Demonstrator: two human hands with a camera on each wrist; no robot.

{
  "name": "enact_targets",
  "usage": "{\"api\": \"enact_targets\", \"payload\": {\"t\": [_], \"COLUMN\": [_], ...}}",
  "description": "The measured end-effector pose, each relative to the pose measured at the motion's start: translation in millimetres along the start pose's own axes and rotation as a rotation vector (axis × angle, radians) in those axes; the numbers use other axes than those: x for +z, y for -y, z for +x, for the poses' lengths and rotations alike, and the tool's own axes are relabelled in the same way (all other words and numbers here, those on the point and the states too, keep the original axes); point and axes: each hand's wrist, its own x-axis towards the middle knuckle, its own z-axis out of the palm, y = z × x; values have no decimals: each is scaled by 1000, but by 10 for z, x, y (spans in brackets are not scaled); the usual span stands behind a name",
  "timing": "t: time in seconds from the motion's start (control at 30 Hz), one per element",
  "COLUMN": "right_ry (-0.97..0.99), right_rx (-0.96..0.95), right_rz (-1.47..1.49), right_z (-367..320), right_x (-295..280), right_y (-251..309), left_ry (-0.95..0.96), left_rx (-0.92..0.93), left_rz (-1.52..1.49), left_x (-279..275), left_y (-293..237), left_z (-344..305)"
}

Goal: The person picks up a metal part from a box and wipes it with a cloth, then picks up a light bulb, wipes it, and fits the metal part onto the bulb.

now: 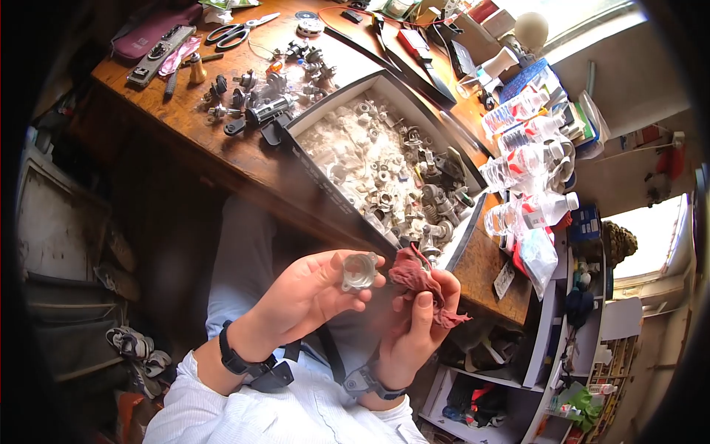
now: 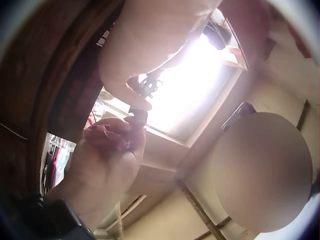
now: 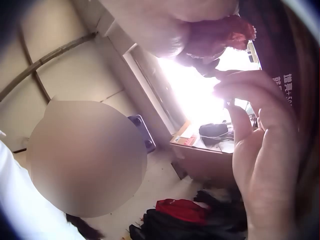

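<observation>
A small clear, round part (image 1: 359, 271) with a notched rim is pinched between the thumb and fingers of my left hand (image 1: 314, 296). Beside it, my right hand (image 1: 418, 329) grips a crumpled dark red cloth (image 1: 418, 275), with a small dark piece at the cloth's upper edge. The two hands are close but apart, in front of the desk edge. In the right wrist view the cloth (image 3: 220, 40) hangs from my right hand (image 3: 160, 25), and my left hand (image 3: 265, 150) faces it. Bright window light blurs the held part in both wrist views.
A black-edged tray (image 1: 325, 185) of pale and metallic small parts lies on the wooden desk (image 1: 170, 126). Left of it are loose bulb-like parts (image 1: 270, 107) and scissors (image 1: 238, 32). Plastic bottles (image 1: 529, 211) line the right side, above a shelf unit (image 1: 536, 355).
</observation>
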Motion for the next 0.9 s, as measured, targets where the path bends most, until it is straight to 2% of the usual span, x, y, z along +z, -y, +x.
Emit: {"api": "enact_targets", "payload": {"t": [0.13, 0.2, 0.33, 0.4, 0.47, 0.53, 0.57, 0.63, 0.67, 0.77, 0.83, 0.9], "right_ry": [20, 202, 264, 250, 307, 284, 253, 218, 218, 113, 62, -41], "right_rx": [-112, -171, -335, -351, -444, -434, -367, -273, -273, -70, -64, -5], "right_rz": [-200, -396, -577, -570, -660, -651, -634, -625, -626, -450, -419, -352], "right_z": [26, 88, 127, 101, 92, 85, 86, 89, 96, 111, 146, 152], "right_x": [25, 20, -24, -25, -32, -11, -29, -8, 12, 65, 49, 44], "right_y": [-69, -100, -122, -116, -94, -123, -151, -139, -140, -123, -152, -110], "left_ry": [-15, 44, -19, -5, 9, 43, 44, 43, 43, 52, -15, 14], "left_rx": [39, 6, 45, 37, 28, 83, 81, 166, 166, 197, 118, 68], "left_rz": [64, 136, 212, 220, 226, 464, 462, 687, 686, 656, 446, 327], "left_x": [-9, -28, 79, 56, 5, -60, -65, -73, -80, -105, -103, -66], "left_y": [50, 47, 21, 18, 26, 39, 34, 23, 30, 71, 91, 22], "left_z": [-30, -44, -66, -79, -72, -43, -47, -49, -44, -24, -25, -53]}}
